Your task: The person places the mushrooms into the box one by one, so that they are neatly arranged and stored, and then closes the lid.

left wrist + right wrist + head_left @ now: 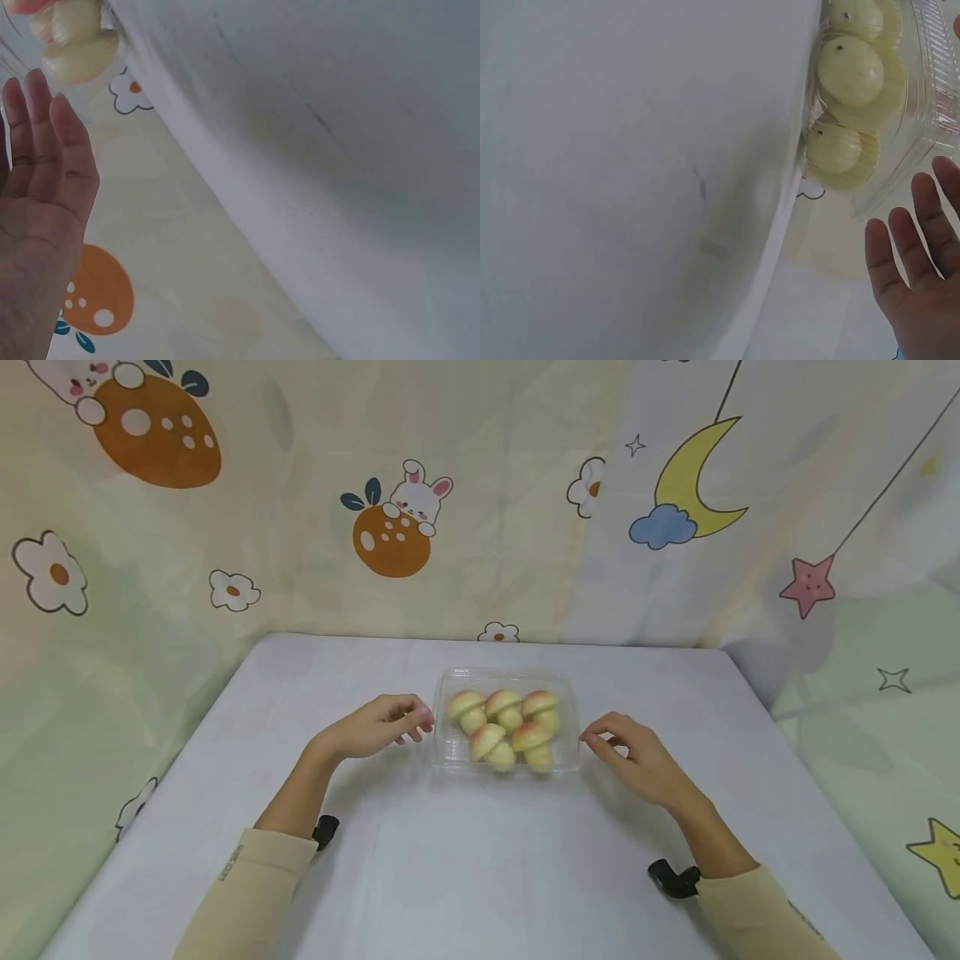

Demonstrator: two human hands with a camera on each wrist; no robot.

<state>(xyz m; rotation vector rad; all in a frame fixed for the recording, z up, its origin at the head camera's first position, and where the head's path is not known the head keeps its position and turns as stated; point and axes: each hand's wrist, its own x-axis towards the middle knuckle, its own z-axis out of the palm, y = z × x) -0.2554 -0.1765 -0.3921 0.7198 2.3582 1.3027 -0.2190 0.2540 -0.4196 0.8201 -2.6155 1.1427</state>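
Note:
A clear plastic box (pixel 454 753) stands on the white table, holding several pale yellow mushroom-shaped pieces (pixel 504 708) with reddish tints on their caps. My left hand (pixel 378 725) is beside the box's left side, fingertips right at its edge. In the left wrist view, the fingers (pixel 69 135) of that hand are fairly straight. On the opposite side, my right hand (pixel 637 760) has its fingertips at the box's right edge. The right wrist view shows its fingers (pixel 911 244) extended and spread beside the plastic, with nothing gripped.
The white-covered table (pixel 450 877) ends at a back edge just behind the box. A patterned cloth (pixel 285 518) with rabbits, flowers and a moon hangs around it. Small black devices (pixel 672 878) sit at both beige sleeve cuffs.

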